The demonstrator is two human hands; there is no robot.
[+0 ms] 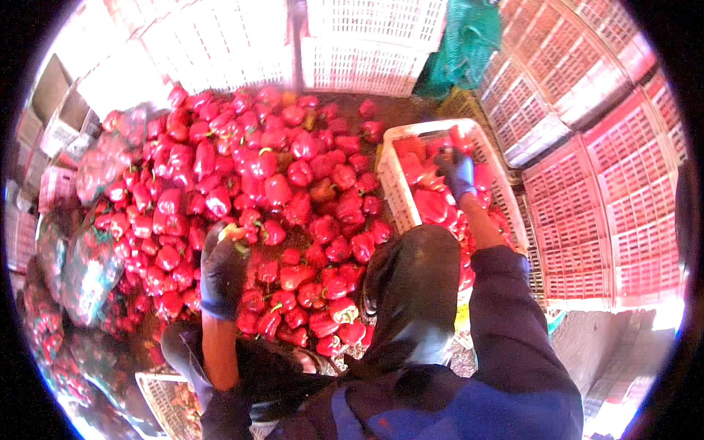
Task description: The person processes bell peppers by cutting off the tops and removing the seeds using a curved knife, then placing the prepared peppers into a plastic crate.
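Observation:
My right hand point(458, 172), in a dark blue glove, reaches into a pale plastic crate point(389, 176) of red bell peppers. Its bent fingers touch the peppers point(433, 205) there; blur hides whether they grip one. At the near left side of a big heap of red bell peppers point(257, 161), my gloved left hand point(222, 271) is closed, back of the hand up. A small pale yellow and green piece shows at its fingertips, too unclear to name. Loose peppers lie on the ground between my left hand and my knee.
Stacked slatted crates point(572, 213) wall in the right side, and white crates point(367, 62) stand behind the heap. Green netting point(462, 48) hangs at the back right. Filled net bags point(88, 279) line the left. Another crate point(158, 396) sits at lower left.

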